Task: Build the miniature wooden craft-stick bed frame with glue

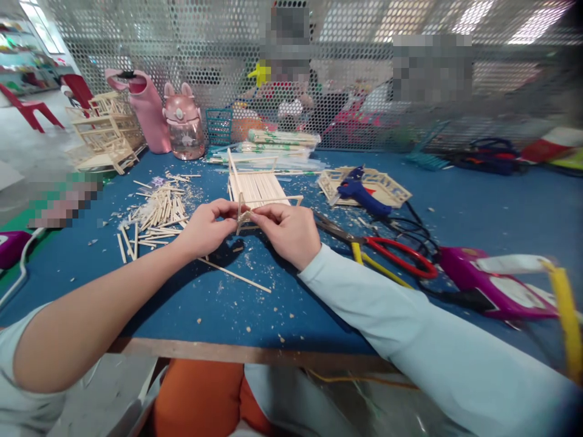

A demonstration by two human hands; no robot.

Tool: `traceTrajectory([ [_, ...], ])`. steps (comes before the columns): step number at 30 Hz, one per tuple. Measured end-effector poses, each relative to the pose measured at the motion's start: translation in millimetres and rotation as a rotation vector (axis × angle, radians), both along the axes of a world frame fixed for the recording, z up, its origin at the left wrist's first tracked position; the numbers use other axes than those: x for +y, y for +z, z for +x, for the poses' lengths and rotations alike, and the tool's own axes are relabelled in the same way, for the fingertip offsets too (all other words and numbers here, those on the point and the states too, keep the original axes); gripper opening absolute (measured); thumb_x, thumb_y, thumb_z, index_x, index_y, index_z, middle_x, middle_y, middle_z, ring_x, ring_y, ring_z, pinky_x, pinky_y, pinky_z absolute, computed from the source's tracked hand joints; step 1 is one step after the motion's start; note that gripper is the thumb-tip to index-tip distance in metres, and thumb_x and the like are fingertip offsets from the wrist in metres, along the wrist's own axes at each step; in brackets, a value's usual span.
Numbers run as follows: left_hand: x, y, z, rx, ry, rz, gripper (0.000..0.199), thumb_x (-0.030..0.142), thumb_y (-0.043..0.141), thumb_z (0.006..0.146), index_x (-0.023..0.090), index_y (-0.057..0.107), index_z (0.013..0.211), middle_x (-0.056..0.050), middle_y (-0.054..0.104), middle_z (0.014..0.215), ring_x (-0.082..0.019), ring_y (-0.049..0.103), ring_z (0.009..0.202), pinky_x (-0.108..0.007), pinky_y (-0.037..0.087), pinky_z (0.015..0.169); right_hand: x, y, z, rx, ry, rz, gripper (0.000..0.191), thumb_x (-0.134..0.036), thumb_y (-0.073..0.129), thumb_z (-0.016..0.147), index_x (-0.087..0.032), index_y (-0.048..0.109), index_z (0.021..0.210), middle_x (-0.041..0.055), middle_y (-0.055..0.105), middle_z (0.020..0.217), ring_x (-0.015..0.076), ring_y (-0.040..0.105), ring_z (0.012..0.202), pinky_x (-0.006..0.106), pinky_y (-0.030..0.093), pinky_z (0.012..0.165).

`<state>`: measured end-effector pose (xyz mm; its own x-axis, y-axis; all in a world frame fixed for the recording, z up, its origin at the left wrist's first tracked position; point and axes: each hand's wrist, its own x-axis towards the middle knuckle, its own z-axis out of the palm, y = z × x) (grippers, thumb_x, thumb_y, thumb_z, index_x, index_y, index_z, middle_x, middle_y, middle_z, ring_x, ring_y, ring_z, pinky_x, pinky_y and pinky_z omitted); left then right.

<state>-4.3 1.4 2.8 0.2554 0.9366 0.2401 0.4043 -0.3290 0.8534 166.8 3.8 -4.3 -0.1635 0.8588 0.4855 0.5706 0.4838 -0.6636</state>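
A small model made of wooden sticks (257, 185), with a slatted floor and thin posts, stands on the blue table top. My left hand (209, 227) pinches the near left corner of the model, thumb and forefinger on a short upright stick. Close beside it, the fingers of my right hand (289, 230) are closed on the same near end, at small crossing stick pieces. Fingertips partly hide where the sticks meet. One long loose stick (237, 276) lies on the table just below my hands.
Cut sticks (161, 209) are heaped at left. Scissors with red handles (396, 255), a blue glue gun (364, 193) on a stick frame (392, 185), and a purple tool (496, 285) lie right. Behind stand pink bottles (148, 112), stick packs (282, 142) and a perforated metal screen (355, 67).
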Motion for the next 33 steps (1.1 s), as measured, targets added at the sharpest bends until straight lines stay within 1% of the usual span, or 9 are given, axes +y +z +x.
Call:
traceTrajectory([
  [2, 0.4, -0.1, 0.0, -0.026, -0.007, -0.016, 0.030, 0.016, 0.051, 0.069, 0.015, 0.067, 0.094, -0.003, 0.060, 0.081, -0.014, 0.052, 0.075, -0.029, 0.045, 0.070, 0.1, 0.0, 0.6, -0.017, -0.003, 0.010, 0.020, -0.032, 0.061, 0.078, -0.018, 0.075, 0.082, 0.0017, 0.071, 0.065, 0.0110, 0.058, 0.055, 0.023, 0.040, 0.054],
  [5, -0.5, 0.8, 0.4, -0.042, -0.001, -0.004, 0.030, 0.021, 0.053, 0.071, 0.016, 0.067, 0.097, -0.003, 0.062, 0.082, -0.015, 0.053, 0.076, -0.031, 0.045, 0.073, 0.0, 0.4, 1.6, -0.041, 0.003, 0.020, 0.019, -0.030, 0.060, 0.079, -0.018, 0.075, 0.083, 0.0019, 0.072, 0.068, 0.0116, 0.060, 0.057, 0.023, 0.042, 0.056],
  [11, -1.7, 3.8, 1.4, -0.011, 0.005, 0.028, 0.026, 0.032, 0.053, 0.078, 0.018, 0.069, 0.093, -0.005, 0.065, 0.089, -0.016, 0.057, 0.080, -0.033, 0.046, 0.077, -1.4, 3.3, 2.3, -0.079, -0.001, 0.044, 0.018, -0.029, 0.060, 0.079, -0.020, 0.075, 0.083, 0.0026, 0.074, 0.073, 0.0137, 0.064, 0.062, 0.024, 0.044, 0.058],
  [14, -1.0, 3.5, 1.8, 0.045, 0.024, 0.090, 0.025, 0.033, 0.052, 0.081, 0.018, 0.070, 0.091, -0.005, 0.066, 0.087, -0.017, 0.058, 0.082, -0.034, 0.045, 0.080, -1.2, 3.1, 2.6, -0.093, -0.003, 0.046, 0.019, -0.030, 0.060, 0.080, -0.020, 0.075, 0.085, 0.0026, 0.074, 0.073, 0.0143, 0.065, 0.063, 0.025, 0.045, 0.059],
  [16, -0.6, 2.8, 2.2, 0.070, 0.029, 0.115, 0.024, 0.032, 0.052, 0.082, 0.019, 0.070, 0.090, -0.005, 0.067, 0.088, -0.017, 0.059, 0.083, -0.034, 0.045, 0.080, -1.3, 2.4, 2.9, -0.096, 0.002, 0.049, 0.019, -0.029, 0.060, 0.080, -0.021, 0.075, 0.086, 0.0027, 0.074, 0.075, 0.0149, 0.066, 0.065, 0.026, 0.048, 0.062],
  [20, 0.0, 1.6, 3.3, 0.087, 0.054, 0.130, 0.022, 0.031, 0.053, 0.082, 0.020, 0.071, 0.089, -0.004, 0.068, 0.086, -0.017, 0.060, 0.082, -0.032, 0.046, 0.078, -2.6, 1.7, 3.6, -0.098, 0.011, 0.056, 0.020, -0.025, 0.058, 0.080, -0.022, 0.074, 0.090, 0.0036, 0.075, 0.083, 0.0174, 0.069, 0.074, 0.030, 0.051, 0.072],
  [23, -0.3, 1.7, 4.2, 0.095, 0.065, 0.135, 0.023, 0.031, 0.053, 0.082, 0.020, 0.071, 0.092, -0.004, 0.069, 0.087, -0.016, 0.060, 0.082, -0.032, 0.046, 0.078, -3.1, 1.6, 4.0, -0.093, 0.010, 0.065, 0.021, -0.024, 0.056, 0.081, -0.021, 0.074, 0.090, 0.0048, 0.075, 0.085, 0.0186, 0.069, 0.078, 0.031, 0.052, 0.074],
  [27, -1.3, 3.0, 5.4, 0.089, 0.075, 0.126, 0.023, 0.030, 0.054, 0.082, 0.020, 0.071, 0.092, -0.004, 0.070, 0.088, -0.017, 0.061, 0.083, -0.033, 0.046, 0.079, -2.7, 1.7, 4.4, -0.090, 0.004, 0.067, 0.020, -0.025, 0.056, 0.081, -0.021, 0.074, 0.090, 0.0043, 0.075, 0.085, 0.0181, 0.069, 0.079, 0.030, 0.051, 0.074],
  [33, -1.5, 3.9, 6.7, 0.083, 0.077, 0.110, 0.022, 0.031, 0.055, 0.081, 0.020, 0.071, 0.092, -0.004, 0.070, 0.086, -0.017, 0.061, 0.081, -0.032, 0.047, 0.078, -1.7, 1.0, 5.6, -0.093, -0.008, 0.070, 0.019, -0.026, 0.057, 0.081, -0.019, 0.074, 0.087, 0.0040, 0.075, 0.079, 0.0167, 0.068, 0.071, 0.028, 0.050, 0.068],
])
